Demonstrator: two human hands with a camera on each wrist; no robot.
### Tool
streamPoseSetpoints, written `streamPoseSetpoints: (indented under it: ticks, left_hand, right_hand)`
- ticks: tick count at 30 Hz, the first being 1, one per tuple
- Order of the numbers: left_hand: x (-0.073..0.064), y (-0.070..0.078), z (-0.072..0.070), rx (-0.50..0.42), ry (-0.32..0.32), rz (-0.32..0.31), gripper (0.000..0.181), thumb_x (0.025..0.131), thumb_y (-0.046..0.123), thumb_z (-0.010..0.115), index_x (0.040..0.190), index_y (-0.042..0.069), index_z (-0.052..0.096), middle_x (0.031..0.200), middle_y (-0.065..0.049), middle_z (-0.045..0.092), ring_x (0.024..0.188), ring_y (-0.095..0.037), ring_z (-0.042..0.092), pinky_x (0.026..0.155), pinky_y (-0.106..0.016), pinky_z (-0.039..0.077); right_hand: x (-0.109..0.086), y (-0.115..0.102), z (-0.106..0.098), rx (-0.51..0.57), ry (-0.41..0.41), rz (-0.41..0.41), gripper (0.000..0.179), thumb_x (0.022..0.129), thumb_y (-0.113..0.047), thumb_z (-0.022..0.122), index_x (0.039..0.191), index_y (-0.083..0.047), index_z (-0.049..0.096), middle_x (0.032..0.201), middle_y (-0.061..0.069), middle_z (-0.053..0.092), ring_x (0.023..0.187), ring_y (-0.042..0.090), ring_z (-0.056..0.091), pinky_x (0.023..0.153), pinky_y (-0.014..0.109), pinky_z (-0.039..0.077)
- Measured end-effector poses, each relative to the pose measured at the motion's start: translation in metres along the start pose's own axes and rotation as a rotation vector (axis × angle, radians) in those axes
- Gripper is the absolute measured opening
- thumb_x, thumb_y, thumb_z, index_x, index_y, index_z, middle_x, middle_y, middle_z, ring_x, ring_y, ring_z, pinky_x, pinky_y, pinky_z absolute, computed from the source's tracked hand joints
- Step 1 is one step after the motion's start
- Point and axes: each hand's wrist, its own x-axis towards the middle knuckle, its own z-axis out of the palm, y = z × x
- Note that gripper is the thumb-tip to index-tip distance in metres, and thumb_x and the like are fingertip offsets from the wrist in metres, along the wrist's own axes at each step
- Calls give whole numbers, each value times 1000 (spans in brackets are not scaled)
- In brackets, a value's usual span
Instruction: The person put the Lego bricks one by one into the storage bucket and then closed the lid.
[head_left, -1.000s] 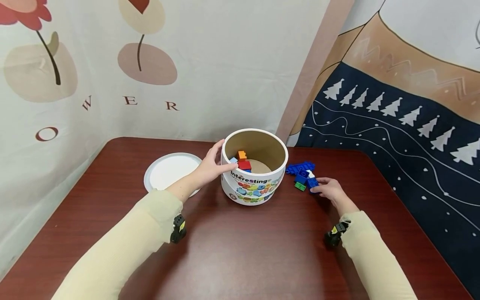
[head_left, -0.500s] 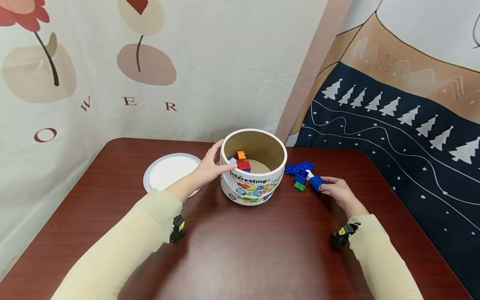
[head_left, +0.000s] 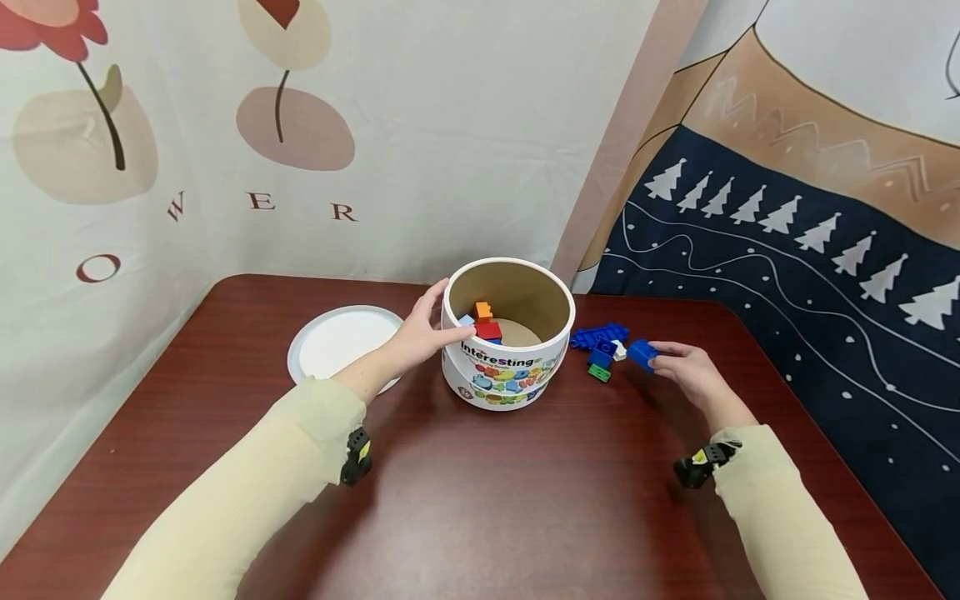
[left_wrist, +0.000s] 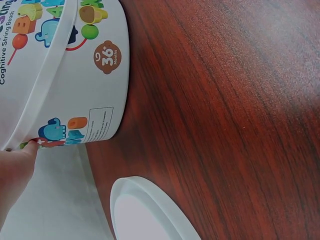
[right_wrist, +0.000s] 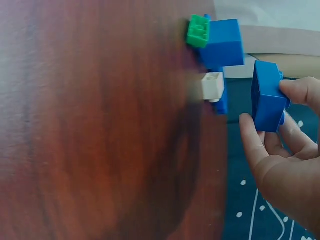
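Note:
My left hand holds the side of a white bucket, its thumb lying along the front rim and its fingers at the left rim. In the left wrist view one fingertip touches the bucket. Inside it lie an orange block, a red block and a light blue one. My right hand pinches a blue building block to the right of a small pile. Clear of the pile, this blue block shows studs in the right wrist view. The pile includes a green block, a white block and blue pieces.
A round white lid lies on the brown table, left of the bucket. Behind stand a white printed cloth and, at the right, a dark blue cloth with trees.
My right hand has drawn the blue block away from the pile, to the right and slightly up. The left hand and the bucket stay in place.

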Motion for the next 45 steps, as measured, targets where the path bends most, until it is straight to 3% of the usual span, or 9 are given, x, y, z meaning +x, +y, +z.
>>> streamPoseSetpoints:
  ticks: [5, 8, 13, 21, 23, 29, 36, 41, 45]
  left_hand:
    - [1, -1, 0, -7, 1, -4, 88, 84, 21, 69, 150, 15, 10, 153, -12, 17, 141, -29, 21, 114, -46, 27]
    - [1, -1, 0, -13, 4, -3, 88, 84, 21, 69, 150, 16, 11, 153, -12, 18, 141, -29, 22, 114, -46, 27]
    - [-1, 3, 0, -16, -4, -15, 88, 84, 20, 68, 150, 14, 10, 153, -13, 17, 141, -31, 21, 114, -47, 27]
    - [-16, 28, -1, -39, -27, -46, 85, 86, 14, 65, 150, 8, 9, 153, -16, 14, 143, -33, 18, 115, -46, 24]
    - [-15, 28, -2, -37, -28, -42, 85, 86, 13, 64, 150, 7, 9, 153, -17, 14, 142, -34, 18, 115, -48, 24]
    - [-1, 6, -1, -30, -12, -33, 88, 85, 18, 67, 151, 14, 9, 154, -12, 15, 142, -30, 19, 115, -46, 25]
    - [2, -2, 0, -15, 2, -16, 88, 85, 22, 68, 151, 17, 9, 154, -11, 15, 142, -29, 19, 114, -46, 26]
    - [1, -1, 0, -9, 2, -17, 88, 84, 22, 68, 150, 16, 10, 153, -11, 16, 142, -29, 20, 114, -46, 26]
    - [1, 0, 0, -5, 3, -16, 88, 84, 22, 68, 150, 16, 10, 153, -11, 16, 142, -29, 20, 114, -46, 26]
  right_hand:
    - [-2, -12, -2, 16, -3, -38, 57, 94, -15, 51, 143, 5, 30, 147, 27, 26, 99, 7, 49, 96, 21, 47]
    - [-2, -20, -2, 41, -10, -60, 57, 95, -15, 50, 143, 6, 28, 149, 27, 22, 104, 12, 47, 88, 14, 48]
    - [-2, -33, -3, 54, -15, -91, 56, 95, -15, 49, 143, 5, 28, 149, 25, 21, 98, 6, 49, 81, 8, 47]
    - [-3, -58, 0, 73, -22, -142, 57, 94, -15, 52, 141, 8, 30, 146, 23, 26, 92, -2, 51, 78, 5, 47]
    - [-4, -65, 1, 77, -26, -150, 57, 94, -15, 52, 141, 7, 30, 147, 22, 25, 93, -1, 50, 79, 5, 47]
    - [-3, -80, 5, 96, -42, -177, 56, 94, -15, 52, 142, 7, 31, 150, 20, 23, 96, 1, 50, 80, 5, 46]
    - [0, -96, 15, 73, -54, -224, 54, 95, -16, 52, 142, 4, 34, 147, 17, 29, 97, 0, 52, 88, 9, 46]
    - [2, -107, 24, 39, -65, -240, 52, 95, -16, 50, 141, 2, 35, 150, 16, 29, 108, 7, 48, 111, 31, 34]
    - [3, -114, 32, 33, -77, -253, 51, 95, -15, 50, 140, 2, 37, 147, 19, 33, 117, 18, 44, 115, 41, 28]
